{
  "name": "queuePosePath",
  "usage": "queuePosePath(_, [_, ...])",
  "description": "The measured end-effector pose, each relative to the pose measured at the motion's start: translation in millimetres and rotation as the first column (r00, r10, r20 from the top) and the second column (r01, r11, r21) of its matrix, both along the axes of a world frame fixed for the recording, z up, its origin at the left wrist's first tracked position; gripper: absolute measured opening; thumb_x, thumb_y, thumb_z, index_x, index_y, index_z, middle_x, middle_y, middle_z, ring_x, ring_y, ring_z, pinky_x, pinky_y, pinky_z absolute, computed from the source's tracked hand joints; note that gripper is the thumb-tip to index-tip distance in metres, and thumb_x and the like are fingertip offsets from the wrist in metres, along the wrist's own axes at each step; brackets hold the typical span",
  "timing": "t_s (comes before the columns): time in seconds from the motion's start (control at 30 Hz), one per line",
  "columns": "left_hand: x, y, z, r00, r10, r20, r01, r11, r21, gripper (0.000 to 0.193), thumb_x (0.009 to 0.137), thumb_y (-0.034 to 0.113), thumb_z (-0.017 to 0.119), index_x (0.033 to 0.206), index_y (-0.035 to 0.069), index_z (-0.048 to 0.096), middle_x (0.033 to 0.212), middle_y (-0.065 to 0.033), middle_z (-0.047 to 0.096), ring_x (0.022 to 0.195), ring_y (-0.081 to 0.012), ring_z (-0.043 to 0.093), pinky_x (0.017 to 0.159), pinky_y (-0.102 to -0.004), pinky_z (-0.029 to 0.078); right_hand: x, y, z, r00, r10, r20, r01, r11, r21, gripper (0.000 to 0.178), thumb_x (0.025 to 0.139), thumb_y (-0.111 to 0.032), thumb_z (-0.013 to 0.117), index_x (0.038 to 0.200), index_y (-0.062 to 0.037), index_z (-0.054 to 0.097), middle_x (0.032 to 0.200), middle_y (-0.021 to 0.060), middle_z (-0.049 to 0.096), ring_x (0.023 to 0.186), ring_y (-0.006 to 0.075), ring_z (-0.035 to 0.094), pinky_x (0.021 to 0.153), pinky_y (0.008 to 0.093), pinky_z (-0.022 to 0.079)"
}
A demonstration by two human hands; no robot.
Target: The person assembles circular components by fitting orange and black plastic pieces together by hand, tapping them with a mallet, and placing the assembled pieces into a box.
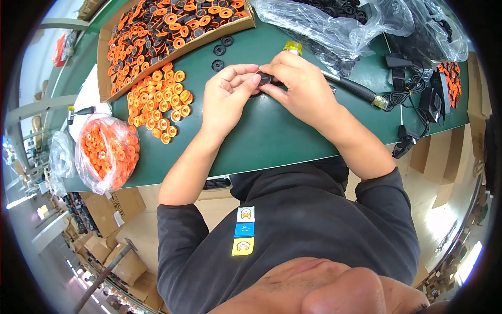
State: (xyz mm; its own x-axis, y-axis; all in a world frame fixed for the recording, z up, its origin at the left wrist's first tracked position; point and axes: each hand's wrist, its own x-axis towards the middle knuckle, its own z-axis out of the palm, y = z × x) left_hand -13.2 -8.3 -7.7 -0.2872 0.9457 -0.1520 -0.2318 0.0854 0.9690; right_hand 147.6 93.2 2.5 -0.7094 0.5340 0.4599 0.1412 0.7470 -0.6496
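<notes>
My left hand point(230, 94) and my right hand point(300, 86) meet above the green table. Between their fingertips they pinch a small round black disc point(265, 79); the fingers cover part of it. Just beyond the hands, three loose black discs with centre holes point(217, 65) lie in a row. To the left of my left hand spreads a pile of orange round caps point(162, 102). A hammer with a yellow head point(293, 47) and black grip point(358, 92) lies beside my right hand, partly hidden by it.
At the far left, a cardboard box point(178, 56) holds many orange and black wheels. A clear bag of orange pieces point(107, 154) sits at the left edge. Clear plastic bags point(334, 31) with black parts lie far right, near black cables point(408, 89) and an adapter point(431, 103).
</notes>
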Motion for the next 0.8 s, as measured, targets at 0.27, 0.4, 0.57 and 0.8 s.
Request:
queuePosePath(0.27, [-1.9, 0.4, -1.0, 0.999, 0.015, -0.037, -0.016, 1.000, -0.012, 0.025, 0.102, 0.014, 0.061, 0.119, -0.004, 0.066, 0.106, -0.0115, 0.073, 0.090, -0.0157, 0.072, 0.084, -0.0282, 0.058, -1.0, -0.5, -0.8, 0.999, 0.015, -0.042, -0.015, 1.000, 0.006, 0.028, 0.076, -0.010, 0.080, 0.102, -0.0031, 0.072, 0.091, 0.0113, 0.062, 0.077, 0.0324, 0.064, 0.068, 0.0413, 0.054])
queuePosePath(0.4, [-1.9, 0.0, -0.2, 1.000, 0.013, 0.024, -0.013, 1.000, -0.018, 0.026, 0.103, 0.016, 0.059, 0.118, -0.004, 0.066, 0.105, -0.0113, 0.072, 0.090, -0.0164, 0.072, 0.084, -0.0290, 0.059, -1.5, -1.8, -0.6, 1.000, -0.003, -0.016, 0.003, 1.000, -0.003, 0.029, 0.076, -0.011, 0.080, 0.103, -0.0029, 0.072, 0.091, 0.0115, 0.063, 0.077, 0.0322, 0.065, 0.068, 0.0407, 0.054])
queuePosePath(0.57, [-0.4, -0.6, -1.4, 0.999, 0.024, 0.047, -0.023, 0.999, -0.022, 0.026, 0.103, 0.016, 0.059, 0.118, -0.004, 0.067, 0.104, -0.0109, 0.072, 0.090, -0.0161, 0.072, 0.084, -0.0289, 0.059, -1.0, -3.3, 1.0, 1.000, -0.017, -0.006, 0.017, 1.000, -0.022, 0.029, 0.076, -0.012, 0.080, 0.102, -0.0024, 0.072, 0.091, 0.0115, 0.063, 0.076, 0.0322, 0.065, 0.067, 0.0407, 0.055])
queuePosePath(0.8, [0.4, -1.5, -2.7, 0.998, 0.017, 0.059, -0.018, 1.000, 0.007, 0.024, 0.103, 0.014, 0.060, 0.116, -0.005, 0.068, 0.103, -0.0113, 0.073, 0.089, -0.0134, 0.071, 0.083, -0.0265, 0.059, -0.2, -3.7, -1.7, 1.000, -0.016, -0.003, 0.016, 0.998, -0.053, 0.028, 0.076, -0.012, 0.081, 0.100, -0.0011, 0.072, 0.091, 0.0115, 0.063, 0.077, 0.0330, 0.066, 0.068, 0.0413, 0.055])
